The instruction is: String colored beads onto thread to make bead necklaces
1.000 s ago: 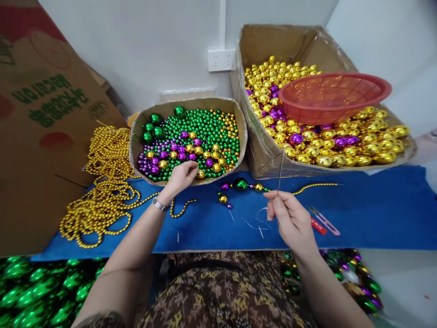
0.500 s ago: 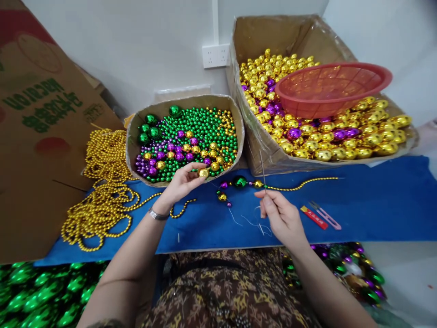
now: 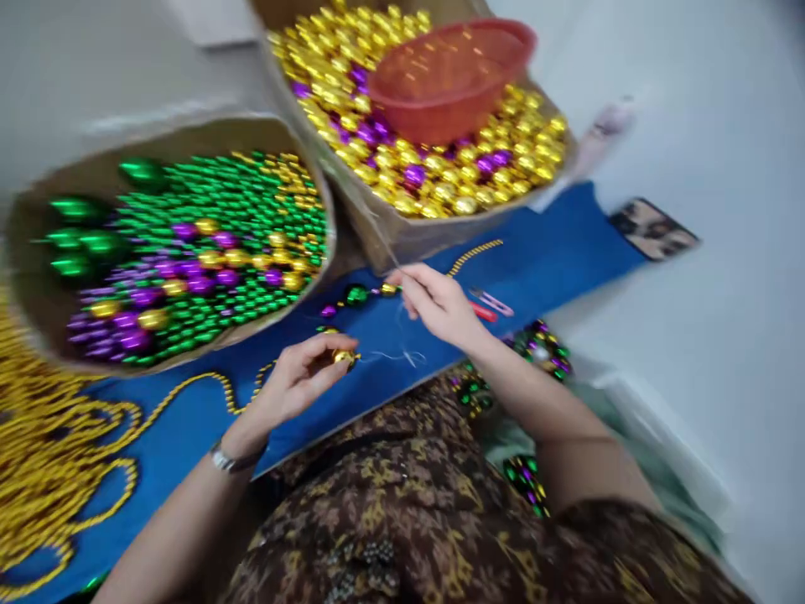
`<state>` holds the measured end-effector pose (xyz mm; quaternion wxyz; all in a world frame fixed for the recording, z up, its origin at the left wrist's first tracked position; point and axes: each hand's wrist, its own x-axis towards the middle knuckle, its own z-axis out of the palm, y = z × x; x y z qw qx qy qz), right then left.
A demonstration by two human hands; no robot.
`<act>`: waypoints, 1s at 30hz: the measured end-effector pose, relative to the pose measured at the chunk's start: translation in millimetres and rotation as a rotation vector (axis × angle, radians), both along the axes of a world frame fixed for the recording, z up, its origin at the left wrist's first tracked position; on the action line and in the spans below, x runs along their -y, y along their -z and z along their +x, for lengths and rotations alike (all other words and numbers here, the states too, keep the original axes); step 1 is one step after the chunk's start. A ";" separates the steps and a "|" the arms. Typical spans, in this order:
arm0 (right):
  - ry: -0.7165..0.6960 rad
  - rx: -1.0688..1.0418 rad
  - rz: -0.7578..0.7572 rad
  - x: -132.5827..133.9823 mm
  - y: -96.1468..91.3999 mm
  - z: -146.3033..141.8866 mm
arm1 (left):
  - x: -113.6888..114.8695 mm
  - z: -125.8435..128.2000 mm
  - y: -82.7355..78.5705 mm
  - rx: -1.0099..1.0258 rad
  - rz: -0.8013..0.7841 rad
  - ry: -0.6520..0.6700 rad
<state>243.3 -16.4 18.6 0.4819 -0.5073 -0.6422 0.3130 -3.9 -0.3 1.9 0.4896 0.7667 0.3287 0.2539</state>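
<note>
My left hand [image 3: 302,376], a watch on its wrist, pinches a shiny gold bead [image 3: 344,358] low over the blue cloth [image 3: 189,428]. White thread [image 3: 383,355] trails from beside that bead towards the right. Closed in a pinch, my right hand [image 3: 433,302] holds a long thin needle [image 3: 385,236] that points up and away, blurred by motion. Just beyond my hands lies a partly strung row of beads, with a large green bead [image 3: 355,294] and a purple bead [image 3: 328,310]; its near end is partly hidden behind my left hand.
A carton [image 3: 324,189] of green, purple and gold beads stands at the left. Behind it, a larger box [image 3: 433,226] holds gold and purple beads and a red basket [image 3: 453,109]. Gold bead strands [image 3: 50,470] pile up left. Pink snips [image 3: 494,302] and a red packet [image 3: 483,311] lie right.
My view has swung to the right and tilted. My left hand has moved from the carton's edge down towards the thread, still pinching the gold bead. My right hand keeps the needle.
</note>
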 end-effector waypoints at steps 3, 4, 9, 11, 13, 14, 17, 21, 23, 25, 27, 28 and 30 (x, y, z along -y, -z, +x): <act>-0.026 0.064 0.019 -9.7 -5.1 19.2 | 15.3 41.9 16.2 -0.097 0.109 0.260; -0.028 0.080 0.020 -11.8 -7.0 24.0 | 21.9 59.4 21.8 -0.104 0.124 0.327; -0.008 0.135 0.020 -13.6 -16.6 33.0 | 51.9 137.1 40.0 -0.083 0.112 0.618; -0.012 0.151 0.018 -10.3 -18.4 33.1 | 54.8 146.8 40.7 -0.108 0.104 0.633; -0.019 0.156 0.018 -3.2 -18.3 31.5 | 52.0 140.1 36.2 -0.141 0.095 0.580; -0.022 0.155 0.015 1.5 -16.8 30.2 | 49.2 131.8 32.0 -0.144 0.087 0.559; 0.013 0.134 -0.018 13.7 -3.5 27.2 | 37.4 96.2 13.3 -0.114 0.042 0.531; 0.009 0.066 -0.099 17.7 22.9 22.0 | 12.0 42.5 -14.3 -0.114 0.004 0.274; -0.007 0.041 -0.126 19.8 30.5 16.7 | -9.1 17.1 -23.2 -0.123 0.029 0.017; -0.018 0.030 -0.145 22.6 33.7 10.9 | -37.5 -4.4 -26.0 -0.157 0.118 -0.266; -0.028 0.028 -0.160 24.5 34.5 5.8 | -69.6 -20.2 -23.3 -0.247 0.263 -0.455; -0.036 0.029 -0.166 25.0 34.5 3.6 | -85.1 -25.7 -20.6 -0.331 0.327 -0.500; -0.049 0.034 -0.175 25.3 34.3 -0.1 | -111.1 -32.2 -13.9 -0.538 0.420 -0.504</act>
